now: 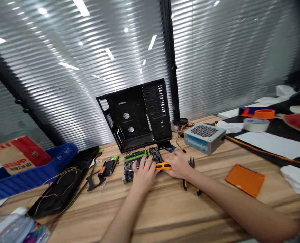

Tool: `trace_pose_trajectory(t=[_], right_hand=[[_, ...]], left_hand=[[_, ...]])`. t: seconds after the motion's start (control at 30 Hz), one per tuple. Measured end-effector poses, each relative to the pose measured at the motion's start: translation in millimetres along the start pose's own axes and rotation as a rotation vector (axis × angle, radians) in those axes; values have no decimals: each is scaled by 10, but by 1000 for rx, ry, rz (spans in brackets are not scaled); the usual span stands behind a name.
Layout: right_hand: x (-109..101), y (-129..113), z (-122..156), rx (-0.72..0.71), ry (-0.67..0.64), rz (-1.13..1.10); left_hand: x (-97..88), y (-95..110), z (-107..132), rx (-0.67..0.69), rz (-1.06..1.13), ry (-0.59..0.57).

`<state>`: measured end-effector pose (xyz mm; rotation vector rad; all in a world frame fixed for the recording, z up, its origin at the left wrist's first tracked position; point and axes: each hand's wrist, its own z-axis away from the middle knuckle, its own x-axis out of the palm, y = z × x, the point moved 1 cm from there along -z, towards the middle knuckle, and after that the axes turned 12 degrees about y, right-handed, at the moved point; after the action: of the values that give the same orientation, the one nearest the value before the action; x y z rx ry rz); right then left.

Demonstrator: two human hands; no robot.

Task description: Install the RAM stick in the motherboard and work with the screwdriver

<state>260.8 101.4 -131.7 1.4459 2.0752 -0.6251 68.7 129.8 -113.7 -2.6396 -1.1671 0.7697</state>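
A green-and-black motherboard [155, 156] lies flat on the wooden table. My left hand [144, 170] rests over its front part with fingers spread, covering some of the components. My right hand [177, 164] is closed around the end of an orange-and-black screwdriver [163, 166], held low and sideways at the board's right side. The screwdriver's far end is hidden by my left hand. Just right of my right hand lie pliers [192, 163] with dark jaws and yellow-and-black handles, partly under my right forearm. Behind the board stands an open black computer case [137, 114].
A power supply [205, 136] with cables sits at the right, behind an orange flat box [245, 180]. Loose parts, including a black bracket [96, 182], lie left. Further left are a black panel [61, 189] and a blue bin [20, 180]. Tape rolls [256, 125] stand far right.
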Motion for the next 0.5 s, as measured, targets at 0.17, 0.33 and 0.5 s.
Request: trace_pose_trajectory(t=[0.17, 0.33, 0.5], right_hand=[[33, 15, 19, 35, 28, -77], [45, 5, 37, 72, 34, -105], [22, -1, 26, 107, 41, -98]], left_hand=[[10, 6, 6, 13, -47, 7], [30, -25, 16, 8, -103, 51], [32, -72, 42, -3, -97, -2]])
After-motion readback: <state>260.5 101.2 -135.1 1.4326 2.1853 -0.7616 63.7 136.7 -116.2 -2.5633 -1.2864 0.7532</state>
